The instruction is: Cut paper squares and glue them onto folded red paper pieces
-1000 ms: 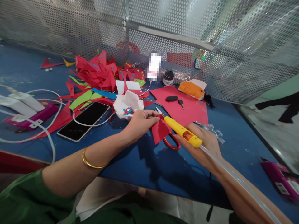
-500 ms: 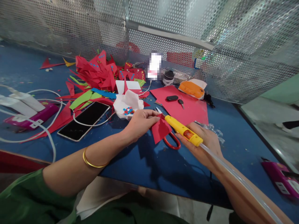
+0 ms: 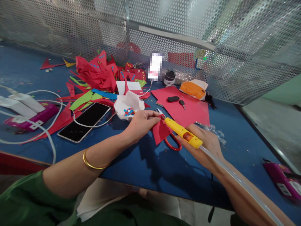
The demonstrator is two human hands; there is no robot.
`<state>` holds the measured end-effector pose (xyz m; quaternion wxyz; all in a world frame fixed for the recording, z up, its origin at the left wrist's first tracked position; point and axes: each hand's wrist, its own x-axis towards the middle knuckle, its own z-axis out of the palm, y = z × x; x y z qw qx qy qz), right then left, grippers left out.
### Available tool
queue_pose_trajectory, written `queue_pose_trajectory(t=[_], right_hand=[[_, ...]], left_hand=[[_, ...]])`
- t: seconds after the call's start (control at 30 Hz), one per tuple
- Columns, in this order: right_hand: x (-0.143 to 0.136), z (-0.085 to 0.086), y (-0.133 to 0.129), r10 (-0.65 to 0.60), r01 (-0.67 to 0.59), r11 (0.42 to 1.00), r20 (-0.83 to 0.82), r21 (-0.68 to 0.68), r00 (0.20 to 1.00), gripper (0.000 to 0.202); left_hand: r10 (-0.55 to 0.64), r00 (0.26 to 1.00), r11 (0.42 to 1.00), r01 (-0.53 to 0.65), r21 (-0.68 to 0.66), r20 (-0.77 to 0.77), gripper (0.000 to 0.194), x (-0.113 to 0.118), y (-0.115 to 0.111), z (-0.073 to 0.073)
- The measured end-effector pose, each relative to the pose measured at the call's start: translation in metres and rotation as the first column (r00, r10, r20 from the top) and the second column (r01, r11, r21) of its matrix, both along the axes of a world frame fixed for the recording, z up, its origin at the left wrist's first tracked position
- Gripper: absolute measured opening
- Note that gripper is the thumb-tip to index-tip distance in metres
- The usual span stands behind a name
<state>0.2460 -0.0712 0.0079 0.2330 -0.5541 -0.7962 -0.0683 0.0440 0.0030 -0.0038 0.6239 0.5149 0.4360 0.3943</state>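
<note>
Between the thumb and fingers of my left hand (image 3: 143, 124) is a small red paper piece (image 3: 160, 131), held up over the blue table. My right hand (image 3: 204, 141) grips a yellow hot glue gun (image 3: 182, 131) with a long clear glue stick (image 3: 237, 179) trailing from its back. The gun's tip is at the paper's upper edge, close to my left fingertips; whether it touches is too small to tell. Scissors with red handles (image 3: 173, 145) lie beneath, partly hidden by the paper and gun. A white paper bowl (image 3: 121, 105) with blue and red bits (image 3: 129, 111) stands beside my left hand.
A black phone (image 3: 86, 122) and white cables lie left, near a purple power strip (image 3: 30, 121). Red cut paper (image 3: 98, 72) is heaped behind. Keys (image 3: 173, 99) rest on a red sheet (image 3: 197, 113). Another purple strip (image 3: 283, 182) sits right. A perforated metal screen (image 3: 171, 15) bounds the back.
The glue gun in my right hand has shifted slightly left, its tip nearer my left fingertips along the paper's edge. My left hand stays in place with the paper.
</note>
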Motion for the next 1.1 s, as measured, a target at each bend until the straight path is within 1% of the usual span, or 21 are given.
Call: queue_pose_trajectory(t=[0.13,0.4,0.5,0.6,0.73,0.87,0.97,1.03,1.1], right_hand=[[0.000,0.001,0.000,-0.013,0.013,0.999,0.005,-0.038,1.000,0.045],[0.000,0.001,0.000,0.008,-0.008,1.000,0.015,0.015,1.000,0.043],[0.001,0.001,-0.001,0.010,-0.010,1.000,0.011,0.008,1.000,0.042],[0.003,0.001,-0.001,0.005,-0.006,1.000,-0.032,-0.023,0.999,0.040],[0.010,0.002,-0.003,-0.059,0.051,0.997,-0.139,-0.057,0.989,0.036],[0.018,0.003,-0.001,-0.145,0.114,0.984,-0.247,-0.135,0.958,0.035],[0.027,0.006,0.003,-0.199,0.172,0.979,-0.321,-0.110,0.926,0.033],[0.037,0.010,0.005,-0.239,0.227,0.971,-0.320,-0.075,0.917,0.034],[0.052,0.014,0.007,-0.314,0.307,0.949,-0.274,-0.069,0.909,0.035]], left_hand=[[0.000,1.000,1.000,0.001,0.014,-0.008,0.015,0.000,0.000,-0.001],[-0.002,1.000,1.000,0.003,-0.006,0.012,0.014,-0.001,0.000,-0.002],[0.003,1.000,1.000,-0.003,-0.011,0.006,0.014,-0.001,0.001,-0.002],[0.015,1.000,1.000,-0.015,-0.009,0.001,0.014,-0.002,0.001,-0.002],[0.033,0.999,0.999,-0.033,-0.008,-0.005,0.012,-0.002,0.001,-0.002],[0.050,0.999,0.999,-0.049,-0.011,0.018,0.011,-0.002,0.003,-0.004],[0.054,0.997,0.998,-0.054,-0.013,0.047,0.010,-0.002,0.004,-0.005],[0.054,0.997,0.998,-0.053,-0.022,0.056,0.010,-0.003,0.004,-0.004],[0.046,0.997,0.999,-0.045,-0.021,0.055,0.009,-0.003,0.005,-0.003]])
